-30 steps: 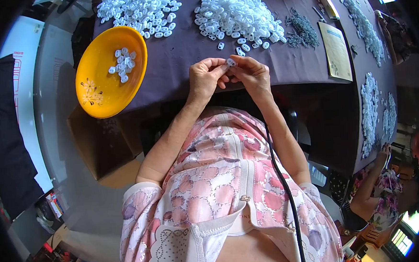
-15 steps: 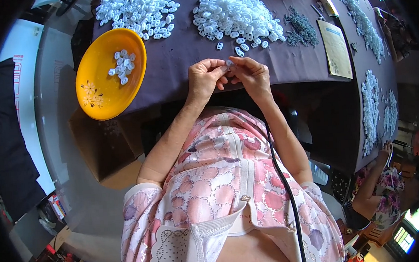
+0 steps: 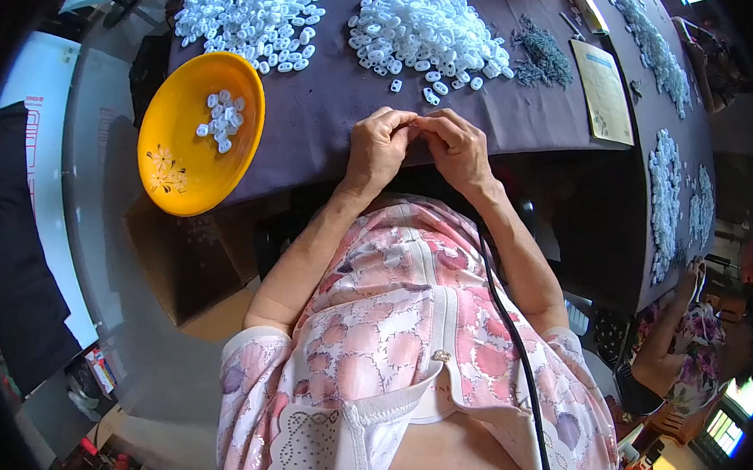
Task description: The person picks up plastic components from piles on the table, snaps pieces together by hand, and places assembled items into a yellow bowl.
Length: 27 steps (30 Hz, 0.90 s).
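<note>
My left hand (image 3: 377, 151) and my right hand (image 3: 458, 150) meet fingertip to fingertip just over the table's near edge. Thumbs and fingers of both are pinched closed around a small white plastic piece, now almost wholly covered by the fingers. Beyond them lies a large heap of small white oval pieces with two holes (image 3: 429, 29), a few of them scattered toward my hands. A tilted yellow bowl (image 3: 159, 132) to the left holds several like pieces. To the right of the heap is a pile of tiny dark grey parts (image 3: 544, 52), too small to make out.
Another white heap (image 3: 243, 19) lies behind the bowl. A yellowish envelope (image 3: 602, 92) rests near the right edge of the dark tablecloth (image 3: 301, 128). More white pieces (image 3: 665, 191) line the side table, where another person (image 3: 694, 345) sits. A cardboard box (image 3: 189, 272) stands below.
My fingers have closed in over the small white piece, which showed between the fingertips before. Both wrists have turned slightly, knuckles now more upward. The heaps and bowl stay put.
</note>
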Motion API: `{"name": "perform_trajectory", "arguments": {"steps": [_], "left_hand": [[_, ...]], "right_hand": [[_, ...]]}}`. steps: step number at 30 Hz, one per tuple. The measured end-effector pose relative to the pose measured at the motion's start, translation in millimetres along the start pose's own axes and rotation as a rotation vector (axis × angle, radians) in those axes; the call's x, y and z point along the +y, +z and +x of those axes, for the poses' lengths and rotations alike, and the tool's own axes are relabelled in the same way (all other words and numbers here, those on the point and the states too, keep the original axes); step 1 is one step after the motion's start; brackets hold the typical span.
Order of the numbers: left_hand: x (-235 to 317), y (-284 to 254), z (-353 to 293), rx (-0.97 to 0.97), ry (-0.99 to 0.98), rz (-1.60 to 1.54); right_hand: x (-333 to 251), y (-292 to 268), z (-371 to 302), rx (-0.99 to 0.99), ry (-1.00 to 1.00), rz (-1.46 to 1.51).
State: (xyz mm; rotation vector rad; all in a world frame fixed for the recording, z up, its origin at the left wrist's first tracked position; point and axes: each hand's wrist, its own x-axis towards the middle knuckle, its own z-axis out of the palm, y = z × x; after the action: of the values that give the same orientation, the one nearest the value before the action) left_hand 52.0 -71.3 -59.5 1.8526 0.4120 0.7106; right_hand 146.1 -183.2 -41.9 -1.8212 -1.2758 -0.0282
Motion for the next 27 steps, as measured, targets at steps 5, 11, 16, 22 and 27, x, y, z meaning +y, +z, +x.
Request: {"name": "perform_trajectory", "arguments": {"steps": [5, 11, 16, 22, 27], "left_hand": [[-1.6, 0.9, -0.9, -0.008, -0.001, 0.005], [-0.8, 0.6, -1.0, 0.024, 0.102, 0.072], [1.6, 1.3, -1.4, 0.028, 0.18, 0.181], [1.1, 1.6, -0.3, 0.023, 0.17, 0.189], [-0.6, 0.4, -0.2, -0.008, 0.169, 0.242]], "right_hand": [[1.2, -2.5, -3.5, 0.021, -0.05, -0.08], [2.2, 0.2, -5.8, 0.067, -0.033, 0.019], [2.7, 3.9, -5.7, 0.104, 0.015, 0.033], [6.4, 7.7, -6.9, 0.14, -0.051, -0.038], [7.3, 8.0, -7.4, 0.134, -0.062, -0.018]]}}
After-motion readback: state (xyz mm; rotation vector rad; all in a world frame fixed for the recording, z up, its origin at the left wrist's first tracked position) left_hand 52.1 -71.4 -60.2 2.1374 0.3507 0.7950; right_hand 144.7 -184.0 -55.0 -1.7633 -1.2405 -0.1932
